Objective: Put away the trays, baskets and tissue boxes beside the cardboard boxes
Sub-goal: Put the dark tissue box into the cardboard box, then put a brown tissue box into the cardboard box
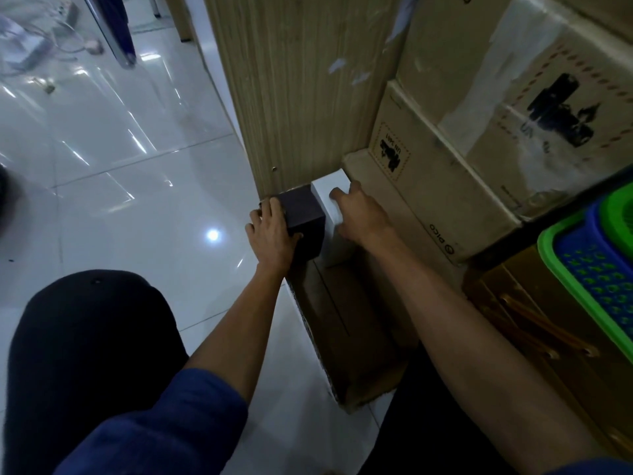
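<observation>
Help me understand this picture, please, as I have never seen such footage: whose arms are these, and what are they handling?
There is no machine here: a person wears one camera on the head, and it looks down at both bare arms. The left hand grips a dark box. The right hand holds a white box right beside it. Both boxes stand on a flat cardboard piece that lies on the tiled floor, next to stacked cardboard boxes. Green and blue baskets sit at the right edge.
</observation>
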